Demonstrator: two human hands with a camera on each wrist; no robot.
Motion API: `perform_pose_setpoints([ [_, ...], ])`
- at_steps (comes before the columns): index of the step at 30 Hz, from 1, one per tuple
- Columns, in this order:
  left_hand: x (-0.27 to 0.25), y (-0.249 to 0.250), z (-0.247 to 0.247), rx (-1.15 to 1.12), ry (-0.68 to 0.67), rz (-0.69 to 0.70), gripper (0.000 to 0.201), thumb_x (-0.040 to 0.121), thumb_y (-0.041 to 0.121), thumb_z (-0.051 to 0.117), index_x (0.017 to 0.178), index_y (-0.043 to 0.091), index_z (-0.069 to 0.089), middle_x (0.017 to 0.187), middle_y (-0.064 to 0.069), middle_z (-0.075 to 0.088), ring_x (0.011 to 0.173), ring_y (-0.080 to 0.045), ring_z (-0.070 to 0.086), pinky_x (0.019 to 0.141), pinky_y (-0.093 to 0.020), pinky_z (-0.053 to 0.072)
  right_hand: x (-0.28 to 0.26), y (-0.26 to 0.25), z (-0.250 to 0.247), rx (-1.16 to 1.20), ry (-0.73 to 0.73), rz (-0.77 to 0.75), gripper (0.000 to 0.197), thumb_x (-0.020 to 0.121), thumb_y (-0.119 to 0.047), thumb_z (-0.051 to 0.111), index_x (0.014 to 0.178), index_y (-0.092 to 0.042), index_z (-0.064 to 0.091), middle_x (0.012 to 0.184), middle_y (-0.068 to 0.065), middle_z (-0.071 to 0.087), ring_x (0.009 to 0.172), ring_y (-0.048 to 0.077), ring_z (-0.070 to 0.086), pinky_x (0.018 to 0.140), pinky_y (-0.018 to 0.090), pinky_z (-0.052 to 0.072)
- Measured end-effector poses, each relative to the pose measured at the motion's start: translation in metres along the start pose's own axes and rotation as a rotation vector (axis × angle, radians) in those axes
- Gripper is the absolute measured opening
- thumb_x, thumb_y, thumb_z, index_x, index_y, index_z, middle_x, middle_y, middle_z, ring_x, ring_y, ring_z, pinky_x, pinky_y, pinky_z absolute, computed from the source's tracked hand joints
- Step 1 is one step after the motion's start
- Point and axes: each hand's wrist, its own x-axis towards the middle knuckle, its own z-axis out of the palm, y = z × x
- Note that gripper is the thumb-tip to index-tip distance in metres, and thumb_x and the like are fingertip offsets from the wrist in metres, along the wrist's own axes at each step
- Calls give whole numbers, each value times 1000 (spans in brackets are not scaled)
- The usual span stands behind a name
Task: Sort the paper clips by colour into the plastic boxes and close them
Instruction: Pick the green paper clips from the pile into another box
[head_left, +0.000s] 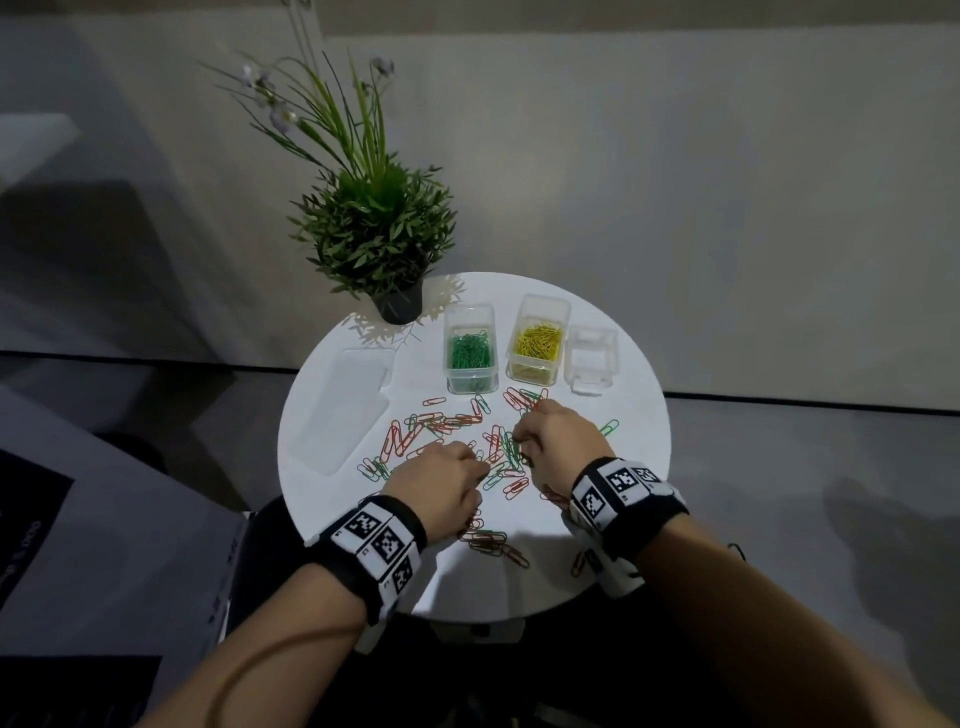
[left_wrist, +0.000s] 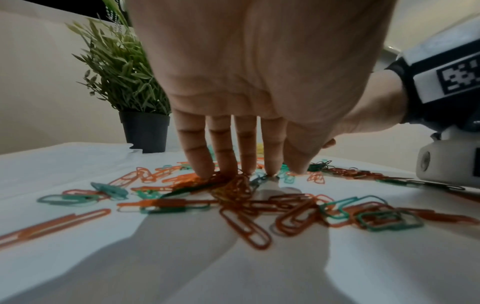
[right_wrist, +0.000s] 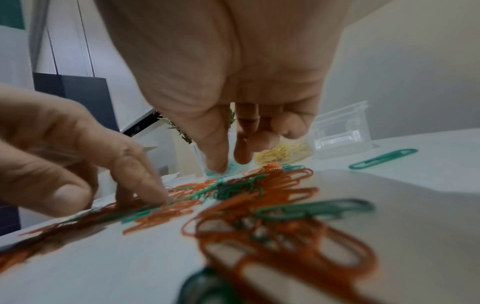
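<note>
The left hand (head_left: 441, 480) pressed straight fingertips (left_wrist: 205, 170) onto the mixed red and green paper clips (head_left: 457, 431) on the counter (head_left: 639, 415). The right hand (head_left: 558, 434) pinched green clips beside it; boxes (head_left: 469, 349) stood beyond.

Both forearms reach forward over the round white table (head_left: 644, 426), wrists banded with marker cuffs. Left hand (head_left: 441, 480) palm down near the table's centre, fingers (left_wrist: 197, 156) extended, tips pressing onto the surface. Right hand (head_left: 558, 434) just beside it, toward the table's far side, fingers (right_wrist: 215, 152) curled downward, thumb and forefinger tips close together.
</note>
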Motion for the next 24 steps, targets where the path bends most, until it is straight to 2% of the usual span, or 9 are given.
perform_pose_setpoints([
  [2,-3,-5,0,2,26,-31,30,94,31,44,118,22,61,123,3,55,115,-20,50,85,-34,50,5,-5,-5,-31,14,77,19,89,-31,62,95,-13,64,104,6,58,96,26,59,76,31,47],
  [5,-7,-12,-2,-15,31,-59,29,94,31,45,114,23,65,119,4,58,115,-18,53,86,-34,50,13,-16,-7,-135,-89,148,40,80,-45,71,98,-10,63,101,5,58,94,25,60,73,29,45],
  [9,-4,-16,-8,-102,117,-150,23,93,23,49,110,26,64,113,6,64,108,-19,57,83,-30,49,23,-21,-2,-156,-132,162,23,86,-26,68,102,-10,64,106,9,64,98,26,62,75,29,47],
  [12,3,-17,-9,-145,141,-236,18,89,23,55,105,26,63,106,6,65,103,-19,58,81,-29,49,24,-24,-1,-116,-147,171,6,86,-12,58,90,-11,62,96,9,66,89,26,62,70,28,48],
  [14,6,-19,-9,-143,86,-282,19,85,32,63,103,26,65,102,7,65,100,-18,59,82,-30,50,20,-22,-5,-31,-115,188,12,84,-8,53,75,-13,56,87,7,65,83,24,61,67,27,46],
  [16,9,-19,-8,-131,82,-295,17,84,35,63,98,26,66,100,6,66,98,-18,60,80,-30,51,16,-14,-13,148,-74,217,19,81,-4,54,66,-15,54,81,5,67,83,21,64,67,27,51],
  [19,14,-17,-8,-100,123,-267,14,87,26,54,92,24,67,99,4,67,95,-20,61,75,-29,49,11,-1,-28,356,-13,244,20,78,5,56,81,-13,64,85,3,69,87,21,67,77,35,57],
  [21,16,-17,-8,-88,118,-248,15,87,23,50,88,22,65,98,2,65,93,-21,60,73,-29,48,12,0,-35,357,-72,245,33,81,6,49,95,-18,66,92,0,65,89,20,62,75,29,52],
  [24,18,-21,-8,-135,87,-221,9,85,25,52,84,22,60,96,1,60,90,-22,59,74,-31,50,17,-6,-36,294,-121,239,23,88,-3,43,94,-14,63,99,6,65,93,25,58,74,27,45],
])
